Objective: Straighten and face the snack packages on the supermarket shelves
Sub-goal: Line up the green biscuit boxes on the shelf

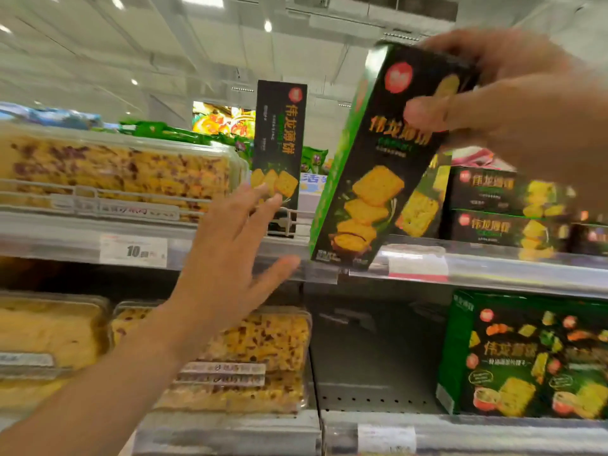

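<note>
Upper shelf (493,268): the right hand (513,103), thumb and fingers pinching its top, holds a tilted black-and-green cracker box (371,179) at the shelf edge. The left hand (230,255), fingers spread and gripping nothing, reaches toward an upright matching box (279,149). Clear plastic tubs (115,169) contain yellow cake with dark bits. Stacked boxes (500,209) at right are blurred and partly hidden.

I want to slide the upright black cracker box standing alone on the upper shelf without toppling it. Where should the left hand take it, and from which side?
Grip the upright black cracker box low, thumb and fingers across its narrow sides, coming from the front. It is tall and slim, so a high grip would likely tip it. The open left hand is already near its base; the right hand holds the tilted box.
</note>
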Demonstrator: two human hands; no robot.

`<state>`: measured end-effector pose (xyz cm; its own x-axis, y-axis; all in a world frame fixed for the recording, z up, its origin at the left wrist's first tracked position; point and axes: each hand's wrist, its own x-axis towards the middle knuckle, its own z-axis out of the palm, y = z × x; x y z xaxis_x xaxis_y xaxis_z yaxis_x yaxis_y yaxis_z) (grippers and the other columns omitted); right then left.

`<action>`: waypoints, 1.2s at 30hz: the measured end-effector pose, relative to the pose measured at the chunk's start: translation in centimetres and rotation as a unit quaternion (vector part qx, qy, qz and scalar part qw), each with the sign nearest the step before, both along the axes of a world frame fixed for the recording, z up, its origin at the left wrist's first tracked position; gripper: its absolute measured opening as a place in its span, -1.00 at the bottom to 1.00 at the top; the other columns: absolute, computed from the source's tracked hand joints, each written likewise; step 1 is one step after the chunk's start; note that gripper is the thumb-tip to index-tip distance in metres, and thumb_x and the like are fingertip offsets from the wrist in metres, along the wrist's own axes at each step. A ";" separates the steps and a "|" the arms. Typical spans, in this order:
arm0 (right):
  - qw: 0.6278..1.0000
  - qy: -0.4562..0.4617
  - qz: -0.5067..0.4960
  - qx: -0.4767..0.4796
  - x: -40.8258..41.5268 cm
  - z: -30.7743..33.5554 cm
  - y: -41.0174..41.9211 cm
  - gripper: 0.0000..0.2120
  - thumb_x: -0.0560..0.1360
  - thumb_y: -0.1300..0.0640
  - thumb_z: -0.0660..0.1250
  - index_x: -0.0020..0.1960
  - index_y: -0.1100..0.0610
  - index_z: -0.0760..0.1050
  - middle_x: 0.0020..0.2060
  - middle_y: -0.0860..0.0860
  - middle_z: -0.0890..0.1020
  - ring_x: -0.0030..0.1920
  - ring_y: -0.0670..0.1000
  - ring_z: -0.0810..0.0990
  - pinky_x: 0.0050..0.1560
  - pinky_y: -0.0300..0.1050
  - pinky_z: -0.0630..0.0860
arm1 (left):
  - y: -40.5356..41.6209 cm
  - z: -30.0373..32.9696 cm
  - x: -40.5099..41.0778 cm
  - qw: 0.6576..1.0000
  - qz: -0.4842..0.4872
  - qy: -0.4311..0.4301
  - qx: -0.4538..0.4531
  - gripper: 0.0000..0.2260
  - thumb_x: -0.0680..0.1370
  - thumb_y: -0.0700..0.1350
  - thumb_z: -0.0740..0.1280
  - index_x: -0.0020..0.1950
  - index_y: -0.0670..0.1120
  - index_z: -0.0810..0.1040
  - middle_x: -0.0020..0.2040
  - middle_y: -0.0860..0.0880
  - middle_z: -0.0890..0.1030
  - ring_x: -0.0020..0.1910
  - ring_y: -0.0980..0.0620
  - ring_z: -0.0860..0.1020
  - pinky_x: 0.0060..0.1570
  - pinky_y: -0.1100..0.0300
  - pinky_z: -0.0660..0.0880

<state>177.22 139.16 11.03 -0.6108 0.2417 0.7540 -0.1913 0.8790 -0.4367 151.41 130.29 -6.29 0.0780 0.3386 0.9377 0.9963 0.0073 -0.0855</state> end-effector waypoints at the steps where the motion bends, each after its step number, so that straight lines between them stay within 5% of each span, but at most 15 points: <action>1: 1.000 -0.001 -0.009 0.012 -0.6 1.6 -0.1 -0.42 0.18 -0.02 0.55 0.17 0.04 0.53 0.03 0.03 0.68 0.01 0.03 0.69 -0.11 -0.06 0.65 | 0.2 0.7 -1.0 0.999 0.045 0.025 0.010 -0.38 0.54 0.21 0.25 0.47 -0.15 0.31 0.47 -0.18 0.31 0.48 -0.20 0.23 0.40 -0.24 0.21; 6: 0.992 -0.056 -0.098 0.065 -4.0 6.1 1.2 -0.56 0.36 0.05 0.48 0.22 0.07 0.50 0.01 0.00 0.67 0.00 -0.03 0.68 -0.14 -0.17 0.64 | 1.1 0.6 -3.9 0.993 0.114 -0.019 -0.015 -0.29 0.51 0.27 0.20 0.47 -0.22 0.33 0.47 -0.21 0.31 0.50 -0.24 0.17 0.47 -0.23 0.10; 13: 0.985 -0.038 -0.149 0.081 -6.5 8.4 1.8 -0.65 0.49 0.18 0.41 0.23 0.00 0.42 0.07 -0.02 0.60 0.02 -0.03 0.62 -0.19 -0.18 0.63 | 1.4 -0.9 -4.5 0.992 0.122 0.003 0.038 -0.40 0.54 0.20 0.29 0.38 -0.23 0.45 0.30 -0.23 0.47 0.35 -0.26 0.40 0.36 -0.25 0.27; 16: 0.977 -0.042 -0.181 0.109 -8.2 7.9 2.3 -0.63 0.48 0.13 0.43 0.22 -0.05 0.41 0.02 -0.11 0.56 0.00 -0.11 0.54 -0.11 -0.18 0.51 | 1.5 -0.8 -4.7 0.991 0.124 0.018 0.045 -0.41 0.55 0.20 0.26 0.38 -0.23 0.45 0.29 -0.23 0.47 0.32 -0.26 0.41 0.37 -0.24 0.27; 19: 0.962 -0.068 -0.233 0.122 -9.4 7.3 3.2 -0.66 0.48 0.04 0.42 0.23 -0.08 0.45 -0.08 -0.16 0.56 -0.09 -0.16 0.49 -0.24 -0.21 0.37 | 1.8 -0.9 -4.9 0.990 0.131 0.027 0.052 -0.41 0.56 0.20 0.24 0.37 -0.25 0.46 0.28 -0.23 0.47 0.33 -0.26 0.41 0.37 -0.24 0.26; 30: 0.906 -0.215 -0.315 0.185 -12.0 6.9 5.5 -0.67 0.54 -0.12 0.30 0.26 -0.05 0.46 -0.15 -0.15 0.59 -0.16 -0.14 0.53 -0.26 -0.19 0.34 | 2.0 -1.0 -5.1 0.987 0.142 0.041 0.069 -0.41 0.56 0.20 0.21 0.37 -0.24 0.46 0.28 -0.21 0.48 0.33 -0.22 0.39 0.41 -0.18 0.26; 36: 0.908 -0.213 -0.308 0.186 -12.5 6.9 6.0 -0.75 0.54 -0.14 0.29 0.16 -0.07 0.47 -0.16 -0.15 0.60 -0.15 -0.12 0.54 -0.26 -0.18 0.34 | 2.2 -1.1 -5.3 0.986 0.142 0.047 0.073 -0.40 0.56 0.21 0.21 0.37 -0.24 0.46 0.29 -0.21 0.48 0.36 -0.22 0.38 0.43 -0.15 0.23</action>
<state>164.69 145.14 17.97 -0.7026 0.4128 0.5797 0.5029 0.8643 -0.0059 146.08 132.44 -7.41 0.0880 0.2203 0.9715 0.9401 0.3042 -0.1541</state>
